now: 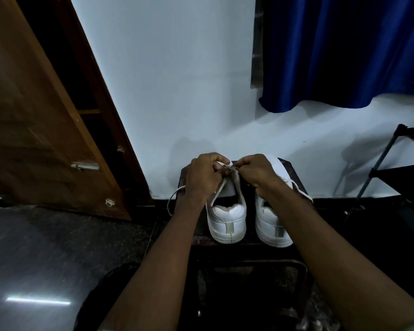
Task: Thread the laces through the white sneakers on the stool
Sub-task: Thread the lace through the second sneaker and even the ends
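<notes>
Two white sneakers (pixel 227 220) stand heels-first on the dark stool (pixel 294 170). Above the left one, the left hand (pixel 202 177) and right hand (pixel 257 174) both pinch its lace (pixel 175 195). Behind the stool, a wall; a blue curtain (pixel 344 56) above.

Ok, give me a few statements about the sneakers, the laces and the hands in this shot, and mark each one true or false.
1. Both hands work at the left sneaker. True: the left hand and right hand meet over its front, fingers curled on the lace.
2. The sneakers point their toes toward the camera. False: the heels face the camera.
3. A loose lace loop hangs past the stool's left edge. True.
4. The right sneaker lies on the floor. False: it stands on the stool beside the other.
5. The curtain is red. False: it is blue.
</notes>
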### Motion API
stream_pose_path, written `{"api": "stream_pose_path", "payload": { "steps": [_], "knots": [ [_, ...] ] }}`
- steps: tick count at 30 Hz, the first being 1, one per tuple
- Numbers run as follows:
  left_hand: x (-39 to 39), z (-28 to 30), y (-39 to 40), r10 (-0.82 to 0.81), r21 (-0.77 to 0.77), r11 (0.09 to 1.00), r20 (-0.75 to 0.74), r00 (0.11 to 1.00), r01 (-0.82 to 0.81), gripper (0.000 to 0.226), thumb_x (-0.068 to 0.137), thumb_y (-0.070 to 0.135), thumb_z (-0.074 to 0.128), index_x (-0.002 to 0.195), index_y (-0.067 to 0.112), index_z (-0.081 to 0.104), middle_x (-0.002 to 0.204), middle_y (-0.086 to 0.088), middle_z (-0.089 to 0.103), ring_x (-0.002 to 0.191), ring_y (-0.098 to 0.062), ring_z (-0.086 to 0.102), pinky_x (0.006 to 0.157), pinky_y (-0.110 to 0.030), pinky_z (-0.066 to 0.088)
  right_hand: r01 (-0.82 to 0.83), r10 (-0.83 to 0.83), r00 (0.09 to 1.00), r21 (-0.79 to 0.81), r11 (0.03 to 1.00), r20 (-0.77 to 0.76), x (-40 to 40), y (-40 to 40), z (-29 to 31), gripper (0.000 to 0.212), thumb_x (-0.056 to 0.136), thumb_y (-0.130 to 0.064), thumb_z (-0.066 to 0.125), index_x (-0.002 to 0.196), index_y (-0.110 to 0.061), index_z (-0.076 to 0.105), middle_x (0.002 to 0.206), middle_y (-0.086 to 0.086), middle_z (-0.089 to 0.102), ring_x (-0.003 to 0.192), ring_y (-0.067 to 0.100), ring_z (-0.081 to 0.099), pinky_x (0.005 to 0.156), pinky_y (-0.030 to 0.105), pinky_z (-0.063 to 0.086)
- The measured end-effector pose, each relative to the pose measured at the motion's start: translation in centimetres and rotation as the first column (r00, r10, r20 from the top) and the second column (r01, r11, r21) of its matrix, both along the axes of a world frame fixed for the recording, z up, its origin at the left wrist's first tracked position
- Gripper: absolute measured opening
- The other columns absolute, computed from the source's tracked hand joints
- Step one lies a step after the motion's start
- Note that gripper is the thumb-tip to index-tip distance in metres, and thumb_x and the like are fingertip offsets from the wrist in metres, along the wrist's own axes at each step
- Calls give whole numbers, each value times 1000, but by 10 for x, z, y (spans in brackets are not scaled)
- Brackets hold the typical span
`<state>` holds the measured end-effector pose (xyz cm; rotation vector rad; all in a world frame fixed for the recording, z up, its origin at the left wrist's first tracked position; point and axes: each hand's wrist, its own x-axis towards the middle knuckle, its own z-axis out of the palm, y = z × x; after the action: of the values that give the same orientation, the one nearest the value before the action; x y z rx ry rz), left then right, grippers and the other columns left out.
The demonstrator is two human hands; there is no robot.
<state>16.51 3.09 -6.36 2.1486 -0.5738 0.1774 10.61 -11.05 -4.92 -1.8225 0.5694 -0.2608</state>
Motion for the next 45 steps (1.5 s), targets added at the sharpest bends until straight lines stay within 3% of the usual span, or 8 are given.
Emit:
{"api": "stream_pose_path", "payload": {
  "steps": [7,16,20,27,31,35,40,45],
  "knots": [
    [5,-1,0,-1,65,998,6,1000,0,29,80,10,82,88,37,77,72,18,75,74,4,70,68,-15,52,50,-52,999,-206,977,-1,-1,6,6,9,86,-16,61,83,-19,69,87,-2,71,86,23,67,77,38,56],
    [9,4,2,-89,235,969,62,994,72,30,85,13,71,103,36,77,80,22,70,77,1,64,81,-26,54,28,-255,926,624,781,277,-9,-1,34,23,97,-1,31,91,-16,47,59,2,52,51,21,48,54,29,47],
    [14,2,10,-78,257,964,43,996,64,23,87,20,74,101,38,72,86,18,71,81,-8,66,86,-34,57,52,-27,970,-99,994,241,-9,-25,35,13,96,-16,55,92,-15,68,80,-6,65,67,11,54,57,24,44],
    [16,6,28,-24,370,927,-85,996,54,12,91,22,74,101,28,75,91,9,71,97,-16,69,86,-30,53,-370,268,928,-712,597,-257,-16,-20,35,13,87,-19,72,92,-21,84,94,1,78,90,21,69,77,31,54],
    [15,6,31,0,371,928,-119,993,45,14,88,24,75,100,31,74,101,4,75,99,-19,69,87,-34,55,-262,300,937,-205,943,180,-13,-15,44,24,98,-6,53,80,-15,65,94,1,72,87,15,64,80,34,52],
    [17,7,32,1,371,928,-121,993,44,13,88,32,76,79,37,69,71,15,59,90,-22,68,78,-31,50,-197,70,940,364,910,334,-14,-19,46,30,103,-7,40,75,-16,47,59,-1,52,59,21,49,52,27,41],
    [13,26,29,-79,-90,994,-137,987,67,9,89,23,74,87,31,79,67,12,64,70,-10,61,75,-28,50,-191,254,966,-561,805,36,-9,-42,36,25,89,-45,75,88,-20,71,92,-7,69,86,12,62,75,31,49],
    [1,42,23,-163,-436,897,-167,972,75,20,100,8,60,111,13,77,81,-6,59,70,-12,52,67,-16,48,-309,324,941,-633,710,-96,-12,-33,36,13,91,-15,69,87,-11,80,87,4,76,90,24,69,79,35,53]
  ]
}}
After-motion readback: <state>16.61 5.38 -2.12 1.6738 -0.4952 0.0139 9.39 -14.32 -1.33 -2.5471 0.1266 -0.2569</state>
